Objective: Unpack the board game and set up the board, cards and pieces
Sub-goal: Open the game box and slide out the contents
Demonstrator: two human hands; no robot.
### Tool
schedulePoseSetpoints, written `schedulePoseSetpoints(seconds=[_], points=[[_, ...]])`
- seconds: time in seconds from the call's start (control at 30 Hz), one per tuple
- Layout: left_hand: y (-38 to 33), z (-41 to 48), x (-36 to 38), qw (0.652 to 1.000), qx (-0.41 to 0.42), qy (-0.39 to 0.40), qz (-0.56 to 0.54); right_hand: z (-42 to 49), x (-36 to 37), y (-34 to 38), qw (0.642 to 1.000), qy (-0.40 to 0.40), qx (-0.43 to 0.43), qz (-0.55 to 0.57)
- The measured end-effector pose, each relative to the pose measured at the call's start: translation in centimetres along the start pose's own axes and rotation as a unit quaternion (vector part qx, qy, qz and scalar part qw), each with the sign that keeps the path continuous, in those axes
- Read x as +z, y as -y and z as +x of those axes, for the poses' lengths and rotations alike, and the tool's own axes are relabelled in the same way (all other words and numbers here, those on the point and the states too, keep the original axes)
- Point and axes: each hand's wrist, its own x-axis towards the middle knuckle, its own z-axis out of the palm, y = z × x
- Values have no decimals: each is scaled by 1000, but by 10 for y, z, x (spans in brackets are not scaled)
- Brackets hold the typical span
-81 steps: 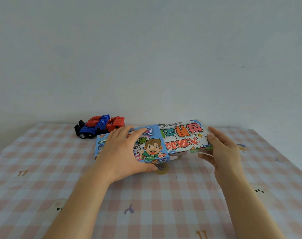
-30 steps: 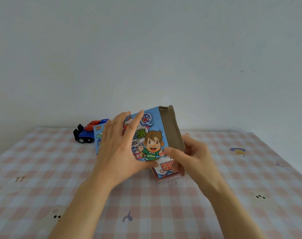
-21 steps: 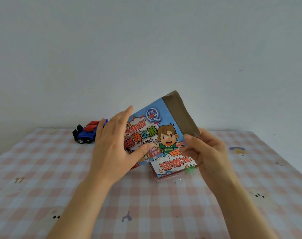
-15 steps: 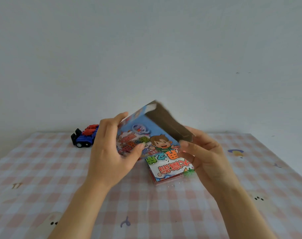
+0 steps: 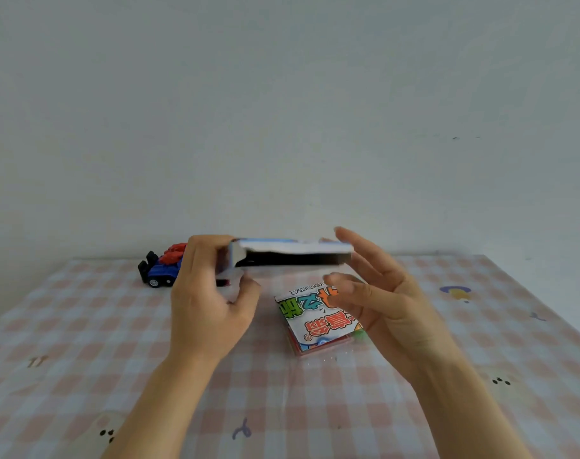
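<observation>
Gripping the box sleeve point(image 5: 291, 255) at its left end, the left hand point(image 5: 209, 303) is curling its fingers over the top and tucking the thumb beneath. I'm seeing the sleeve held level above the table now, its dark open mouth facing me, where half a second ago it was tilting up at an angle. The right hand point(image 5: 381, 306) is spreading open, fingers loose, its fingertips brushing the sleeve's right end, and I can't tell whether it is really holding anything. Below, the game contents point(image 5: 318, 319) are lying flat on the checked tablecloth point(image 5: 83, 342), fully out of the sleeve. Further back, the toy truck point(image 5: 161, 270) is sitting near the wall point(image 5: 282, 111), unmoved.
</observation>
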Motion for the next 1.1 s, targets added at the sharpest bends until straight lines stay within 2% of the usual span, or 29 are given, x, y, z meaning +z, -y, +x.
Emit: schedulePoseSetpoints(seconds=[0.13, 0.3, 0.43, 0.53, 0.67, 0.77, 0.83, 0.93, 1.03, 1.1], points=[[-6, 4, -3, 992, -69, -44, -92, 1, -2, -6, 997, -37, -9, -67], [-6, 10, -6, 969, -165, -87, -161, 4, 4, -18, 970, -81, -5, -228], [-5, 15, -10, 943, -237, -101, -209, 4, 14, -33, 948, -45, 16, -315], [-4, 17, -12, 905, -306, -119, -270, 3, 25, -40, 948, -20, 24, -316], [1, 18, -16, 913, -318, -75, -243, 7, 45, -43, 947, -36, 3, -318], [14, 14, -25, 926, -323, -1, -196, 17, 64, -41, 961, -64, 6, -268], [19, 10, -37, 929, -327, 14, -172, 24, 80, -41, 966, -53, 12, -253], [30, 14, -69, 927, -343, -54, -138, 35, 107, -48, 969, -13, 23, -247], [55, 28, -111, 905, -384, -135, -122, 42, 128, -60, 968, 7, 32, -251], [77, 32, -137, 900, -401, -152, -83, 45, 138, -69, 965, 12, 36, -261]])
